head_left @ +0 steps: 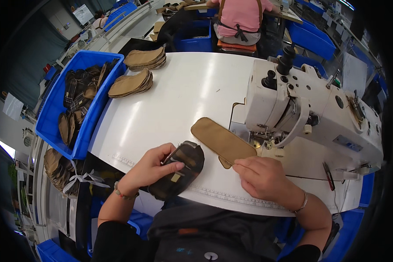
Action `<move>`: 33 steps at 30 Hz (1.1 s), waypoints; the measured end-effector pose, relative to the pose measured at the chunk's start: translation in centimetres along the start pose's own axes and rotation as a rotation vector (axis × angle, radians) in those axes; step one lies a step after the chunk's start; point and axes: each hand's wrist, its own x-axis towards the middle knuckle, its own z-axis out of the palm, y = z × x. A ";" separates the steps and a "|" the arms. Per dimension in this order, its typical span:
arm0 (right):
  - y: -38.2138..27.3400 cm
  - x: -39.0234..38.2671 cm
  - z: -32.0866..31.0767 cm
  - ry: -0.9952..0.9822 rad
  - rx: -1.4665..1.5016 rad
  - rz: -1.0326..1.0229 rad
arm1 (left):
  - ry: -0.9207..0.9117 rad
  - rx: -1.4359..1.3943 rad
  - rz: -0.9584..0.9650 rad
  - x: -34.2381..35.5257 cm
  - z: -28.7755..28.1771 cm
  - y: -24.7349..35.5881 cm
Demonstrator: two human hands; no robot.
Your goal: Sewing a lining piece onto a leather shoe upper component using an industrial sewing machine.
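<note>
Working at a broad white worktop [196, 94], person keeps two cloth pieces in hand, both left of the white sewing machine [312, 102] that fills the right side. Blue bin [84, 150] at the far left edge, loaded with dark plaid and tan pieces; two tan stacks [146, 59] beside it, well clear of the handling space, which helps. Tan panel [222, 139] spans the gap between dark piece and machine, long edge slanting down toward the right; whether its far end touches the worktop, cannot tell. Dark plaid piece [185, 172] near the front edge, just left of the panel. Right hand [263, 178] pinches the panel's lower end between thumb and fingers; left hand [156, 168] grips the plaid piece, thumb on top. Judgement: pinch lightly, so the cloth neither stretches nor skews; even up the tan edge poking out beneath the panel; support the plaid piece flat, free of creases. Red-and-black tool [329, 176] best left aside. Fingertips should stay clear of the presser foot [267, 143], just beyond the panel.
</note>
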 end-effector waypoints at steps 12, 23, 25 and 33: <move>-1.8 -0.5 0.4 -0.453 1.393 0.538 | -0.546 -0.807 -0.111 -2.0 7.1 -1.6; -1.8 0.3 0.6 -0.677 1.223 0.390 | -0.332 -0.319 0.237 0.8 9.3 2.4; -1.4 -0.1 0.5 -0.619 1.319 0.522 | -0.317 -0.703 -0.050 1.5 10.0 3.0; 0.2 -0.6 1.4 -0.253 1.711 0.802 | -0.265 -0.580 0.062 1.1 8.6 0.6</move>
